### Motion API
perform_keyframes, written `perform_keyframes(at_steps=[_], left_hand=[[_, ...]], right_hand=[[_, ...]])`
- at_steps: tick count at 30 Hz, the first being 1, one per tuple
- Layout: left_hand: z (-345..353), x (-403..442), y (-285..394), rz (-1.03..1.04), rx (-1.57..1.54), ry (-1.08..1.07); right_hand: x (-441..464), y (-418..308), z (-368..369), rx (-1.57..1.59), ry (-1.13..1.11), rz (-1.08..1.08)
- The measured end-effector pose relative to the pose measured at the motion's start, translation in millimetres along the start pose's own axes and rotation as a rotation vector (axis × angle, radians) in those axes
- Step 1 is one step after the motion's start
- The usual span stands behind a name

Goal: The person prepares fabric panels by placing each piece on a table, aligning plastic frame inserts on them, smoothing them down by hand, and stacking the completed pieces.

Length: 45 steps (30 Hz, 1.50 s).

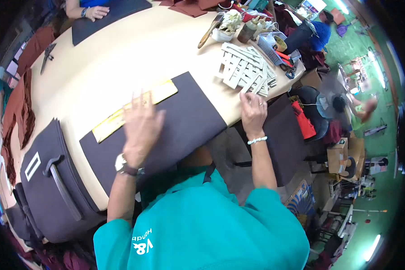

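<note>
A dark fabric piece (184, 108) lies flat on the pale table in front of me. Along its far edge runs a yellow strip (108, 127), partly covered by my left hand (141, 123). That hand is spread and blurred, its fingers over the strip; whether they touch it is unclear. My right hand (253, 111) is at the near right table edge, fingers curled together, just below a pile of pale slatted pieces (247, 69). Anything between its fingertips is too small to make out.
A hammer (63, 184) rests on stacked dark fabric (49, 216) at the left. Scissors (47, 56) lie farther back. A brush (210, 30), bottles and a basket (270, 48) stand at the back right. Across the table is another person's hand (96, 13).
</note>
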<state>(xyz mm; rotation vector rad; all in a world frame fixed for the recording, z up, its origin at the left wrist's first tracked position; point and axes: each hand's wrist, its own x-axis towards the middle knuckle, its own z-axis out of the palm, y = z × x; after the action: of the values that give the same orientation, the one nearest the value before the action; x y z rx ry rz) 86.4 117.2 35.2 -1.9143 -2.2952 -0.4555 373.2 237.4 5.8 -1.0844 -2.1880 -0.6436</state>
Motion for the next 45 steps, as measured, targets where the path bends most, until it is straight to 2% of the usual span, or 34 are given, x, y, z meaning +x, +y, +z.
perform_keyframes(at_steps=[1, 3, 4, 6, 8, 11, 14, 15, 18, 20, 24, 25, 28, 34, 38, 39, 40, 42, 45], left_hand=[[2, 15, 23, 0.117, -0.106, 0.007], [24, 47, 69, 0.392, -0.127, 0.067], [35, 63, 91, 0.482, -0.023, 0.122], [67, 95, 127, 0.595, -0.092, 0.186], [89, 122, 151, 0.650, -0.166, 0.217], [115, 152, 162, 0.673, -0.047, 0.114], [105, 167, 169, 0.688, 0.015, -0.002], [109, 172, 172, 0.714, 0.034, 0.066], [113, 186, 185, 0.686, 0.045, 0.002], [116, 191, 197, 0.642, -0.021, -0.030], [102, 190, 208, 0.625, -0.085, -0.077], [100, 191, 208, 0.620, -0.118, -0.127], [88, 195, 206, 0.608, -0.089, -0.288], [47, 185, 170, 0.642, -0.188, -0.346], [2, 144, 68, 0.522, -0.365, -0.279], [-19, 129, 43, 0.439, -0.421, -0.310], [-22, 114, 12, 0.411, -0.426, -0.217], [-39, 80, -37, 0.247, -0.434, -0.180], [-46, 38, -93, -0.007, -0.489, -0.222]], right_hand=[[-7, 0, 3, 0.007, 0.019, 0.021], [-17, 1, 9, 0.019, 0.057, 0.066], [-17, -1, 8, 0.031, 0.051, 0.097], [-12, -3, 6, 0.064, 0.091, 0.133], [-10, -1, 9, 0.067, 0.120, 0.157], [-9, 7, 6, 0.099, 0.148, 0.167], [-18, 18, -5, 0.172, 0.166, 0.163], [-22, 23, -13, 0.205, 0.189, 0.156], [-24, 29, -46, 0.288, 0.331, 0.212], [-30, 35, -62, 0.305, 0.446, 0.361], [-41, 43, -71, 0.488, 0.686, 1.055], [-50, 49, -71, 0.555, 0.665, 1.118], [-62, 54, -65, 1.139, 0.841, 1.276], [-51, 38, -71, 1.427, 0.739, 1.391], [-40, 13, -73, 1.596, 0.453, 1.297], [-33, 3, -73, 1.628, 0.360, 1.304], [-29, -8, -67, 1.646, 0.259, 1.282], [-20, -27, -55, 1.668, 0.078, 1.221], [7, -63, -40, 1.668, -0.183, 1.096]])
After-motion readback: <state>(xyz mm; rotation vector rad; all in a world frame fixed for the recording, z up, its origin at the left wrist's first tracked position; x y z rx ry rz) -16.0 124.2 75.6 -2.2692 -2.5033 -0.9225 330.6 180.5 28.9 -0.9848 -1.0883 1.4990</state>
